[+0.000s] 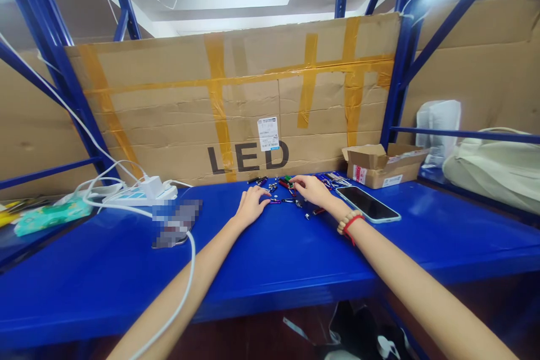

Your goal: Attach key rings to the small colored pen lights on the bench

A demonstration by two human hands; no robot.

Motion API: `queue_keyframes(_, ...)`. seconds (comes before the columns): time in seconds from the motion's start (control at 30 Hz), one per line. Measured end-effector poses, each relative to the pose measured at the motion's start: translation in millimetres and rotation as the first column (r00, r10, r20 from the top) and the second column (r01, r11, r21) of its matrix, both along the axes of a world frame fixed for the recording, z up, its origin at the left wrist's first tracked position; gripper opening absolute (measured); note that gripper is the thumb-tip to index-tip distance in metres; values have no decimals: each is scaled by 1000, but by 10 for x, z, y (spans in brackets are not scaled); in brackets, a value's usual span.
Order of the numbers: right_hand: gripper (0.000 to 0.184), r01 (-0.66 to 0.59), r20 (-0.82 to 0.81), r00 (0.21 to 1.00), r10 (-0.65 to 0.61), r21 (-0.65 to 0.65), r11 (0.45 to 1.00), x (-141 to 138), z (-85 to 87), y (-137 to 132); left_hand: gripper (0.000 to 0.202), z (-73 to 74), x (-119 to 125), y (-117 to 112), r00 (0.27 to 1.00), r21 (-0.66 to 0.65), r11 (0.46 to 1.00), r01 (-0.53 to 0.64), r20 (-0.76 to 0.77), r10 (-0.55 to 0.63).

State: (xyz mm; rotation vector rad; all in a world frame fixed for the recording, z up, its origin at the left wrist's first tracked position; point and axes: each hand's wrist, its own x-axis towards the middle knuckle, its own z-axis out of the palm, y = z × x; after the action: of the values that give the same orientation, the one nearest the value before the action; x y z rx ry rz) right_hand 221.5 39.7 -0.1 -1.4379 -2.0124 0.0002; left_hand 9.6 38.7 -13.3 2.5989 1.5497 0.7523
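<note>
Both my hands reach forward onto a blue metal shelf (pixel 270 259). My left hand (pixel 252 204) rests palm down, fingers curled and close together, its fingertips touching a scatter of several small coloured parts (pixel 283 187) lying near the cardboard wall. My right hand (pixel 311 189) lies on the same scatter, fingers bent over the pieces; whether it grips one is hidden. A beaded and red bracelet (pixel 349 221) circles my right wrist.
A phone (pixel 368 203) lies face up right of my right hand. A small open cardboard box (pixel 382 164) stands behind it. At left are a power strip (pixel 141 193), white cables and a blurred device (pixel 175 224). Taped cardboard marked LED (pixel 248 157) walls the back.
</note>
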Motion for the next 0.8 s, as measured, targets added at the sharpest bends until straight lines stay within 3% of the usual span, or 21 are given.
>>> queue_keyframes(0.07,28,17,35,999,-17,8,1000,3,10,-15,23,-3,-5,-5,1000,6,1000,-8,-20,8)
queue_keyframes(0.27,24,-81,122,988,90,-77,994,-93,-9,-68,23,19,-4,-35,995,-34,999,-2,-104,-1)
queue_keyframes(0.37,24,-98,119,988,101,-24,995,-89,15,-76,23,35,-3,-51,995,-30,1000,-4,-104,1)
queue_keyframes(0.6,26,130,-61,991,-121,178,975,3,153,-142,34,45,28,-76,977,9,992,128,-173,-124)
queue_keyframes(0.8,25,180,-53,983,-175,139,974,-68,165,-210,27,41,32,-56,972,49,990,129,-205,-116)
